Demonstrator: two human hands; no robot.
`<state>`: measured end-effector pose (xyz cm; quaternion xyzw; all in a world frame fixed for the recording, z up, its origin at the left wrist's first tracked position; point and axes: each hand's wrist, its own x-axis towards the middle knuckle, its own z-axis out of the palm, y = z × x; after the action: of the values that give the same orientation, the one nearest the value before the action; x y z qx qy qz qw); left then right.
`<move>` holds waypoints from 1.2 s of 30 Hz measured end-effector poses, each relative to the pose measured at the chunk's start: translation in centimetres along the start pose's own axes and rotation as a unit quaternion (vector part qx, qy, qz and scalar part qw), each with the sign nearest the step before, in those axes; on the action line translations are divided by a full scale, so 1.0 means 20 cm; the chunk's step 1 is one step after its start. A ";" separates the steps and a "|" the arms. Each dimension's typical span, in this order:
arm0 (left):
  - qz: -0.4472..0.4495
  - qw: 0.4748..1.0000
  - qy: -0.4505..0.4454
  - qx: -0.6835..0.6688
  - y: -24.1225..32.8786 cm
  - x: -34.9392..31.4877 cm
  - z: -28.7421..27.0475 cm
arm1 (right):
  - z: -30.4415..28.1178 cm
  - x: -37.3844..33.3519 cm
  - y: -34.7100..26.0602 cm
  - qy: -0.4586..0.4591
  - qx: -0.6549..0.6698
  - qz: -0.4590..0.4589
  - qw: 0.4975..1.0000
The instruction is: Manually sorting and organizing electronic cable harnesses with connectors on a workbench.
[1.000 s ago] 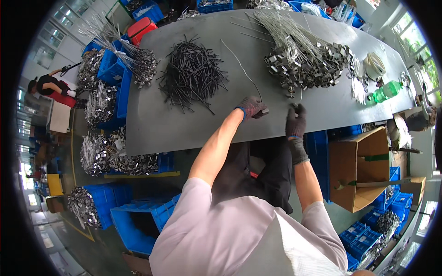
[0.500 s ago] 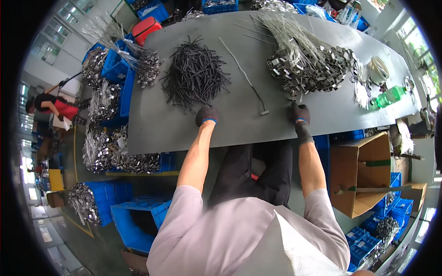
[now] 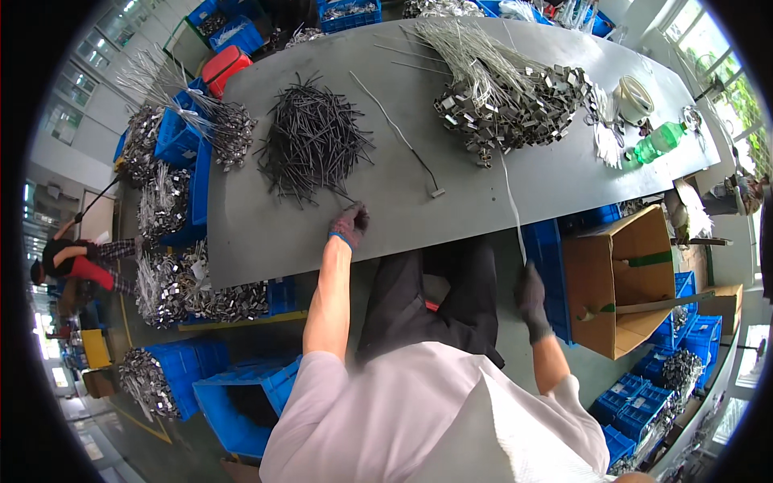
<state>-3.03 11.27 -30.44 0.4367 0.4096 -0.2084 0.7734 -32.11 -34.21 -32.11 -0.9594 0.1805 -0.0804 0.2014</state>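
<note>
My left hand (image 3: 351, 225), in a dark glove, is closed at the near edge of a pile of short black tubes (image 3: 316, 141). The end of one black tube (image 3: 344, 196) reaches its fingertips. Below the table's front edge, my gloved right hand (image 3: 531, 299) is closed on a white cable (image 3: 512, 193). That cable stretches up over the edge to a heap of cables with metal connectors (image 3: 515, 105). Between the two heaps lies a single cable (image 3: 390, 122) with a black sleeve and a small connector (image 3: 437, 193) at its near end.
On the grey table (image 3: 274, 249), a green plastic bottle (image 3: 659, 142) and a tape roll (image 3: 634, 101) lie at the right. An open cardboard box (image 3: 616, 282) stands beside my right arm. Blue crates (image 3: 241, 402) surround the table. A person (image 3: 72, 258) stands far left.
My right hand has pulled back and down past the table edge, drawing a white cable out of the heap. My left hand has turned slightly, staying by the black tubes.
</note>
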 end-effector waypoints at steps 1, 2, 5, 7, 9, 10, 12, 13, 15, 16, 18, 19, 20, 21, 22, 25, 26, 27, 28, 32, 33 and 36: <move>-0.009 0.996 -0.056 -0.065 -0.03 0.04 -0.05 | -0.04 -0.20 0.10 -0.097 -0.060 -0.017 0.993; -0.021 0.985 -0.117 -0.124 -0.06 0.07 -0.06 | -0.08 -0.36 0.19 -0.296 -0.142 0.079 0.941; 0.000 0.982 -0.161 -0.098 -0.19 -0.18 0.32 | -0.08 -0.93 0.59 -0.396 -0.048 0.155 0.904; 0.008 0.965 -0.247 -0.090 -0.28 -0.30 0.51 | -0.14 -0.97 0.46 -0.333 -0.041 0.114 0.935; 0.027 0.951 -0.307 0.028 -0.38 -0.38 0.70 | -0.12 -0.90 0.33 -0.235 -0.036 0.085 0.968; 0.038 0.951 -0.305 0.015 -0.45 -0.42 0.80 | -0.12 -0.82 0.23 -0.229 -0.044 0.065 0.970; 0.054 0.952 -0.302 -0.001 -0.55 -0.50 0.96 | -0.15 -0.60 0.01 -0.230 -0.059 0.040 0.971; 0.085 0.955 -0.281 -0.047 -0.57 -0.53 1.03 | -0.17 -0.50 -0.08 -0.236 -0.067 0.037 0.969; 0.114 0.954 -0.264 -0.089 -0.54 -0.61 1.11 | -0.18 -0.38 -0.12 -0.238 -0.080 0.031 0.967; 0.190 0.948 -0.238 -0.091 -0.48 -0.68 1.15 | -0.18 -0.37 -0.12 -0.242 -0.095 0.026 0.965; 0.270 0.935 -0.206 -0.096 -0.37 -0.77 1.16 | -0.22 -0.37 -0.09 -0.262 -0.115 0.033 0.958; 0.330 0.918 -0.185 -0.120 -0.30 -0.81 1.14 | -0.24 -0.36 -0.07 -0.283 -0.138 0.039 0.948; 0.385 0.897 -0.169 -0.140 -0.26 -0.83 1.13 | -0.25 -0.39 -0.01 -0.281 -0.138 0.037 0.949; 0.435 0.878 -0.160 -0.117 -0.24 -0.83 1.11 | -0.22 -0.43 0.07 -0.289 -0.155 0.042 0.944; 0.437 0.878 -0.157 -0.116 -0.24 -0.83 1.10 | -0.22 -0.45 0.07 -0.297 -0.169 0.048 0.938; 0.475 0.864 -0.158 -0.055 -0.27 -0.81 1.05 | -0.21 -0.46 0.05 -0.282 -0.137 0.070 0.947; 0.420 0.889 -0.184 0.014 -0.28 -0.80 1.03 | -0.21 -0.46 0.03 -0.282 -0.136 0.072 0.947; 0.360 0.906 -0.209 0.083 -0.30 -0.78 1.00 | -0.21 -0.44 0.01 -0.268 -0.089 0.055 0.958; 0.361 0.906 -0.207 0.082 -0.36 -0.72 0.96 | -0.22 -0.40 -0.01 -0.252 -0.043 0.034 0.966; 0.376 0.834 -0.258 0.312 -0.70 -0.67 0.87 | -0.34 -0.03 -0.52 -0.209 0.367 0.146 0.895; 0.374 0.833 -0.262 0.313 -0.76 -0.71 0.86 | -0.31 0.07 -0.58 -0.122 0.364 0.042 0.922; 0.352 0.837 -0.264 0.326 -0.82 -0.75 0.82 | -0.14 0.38 -0.65 0.087 0.181 -0.247 0.948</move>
<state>-15.39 -11.95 -21.85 0.7068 -0.0831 -0.1505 0.6862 -21.68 -26.94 -23.46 -0.9106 -0.0629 -0.2424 0.3288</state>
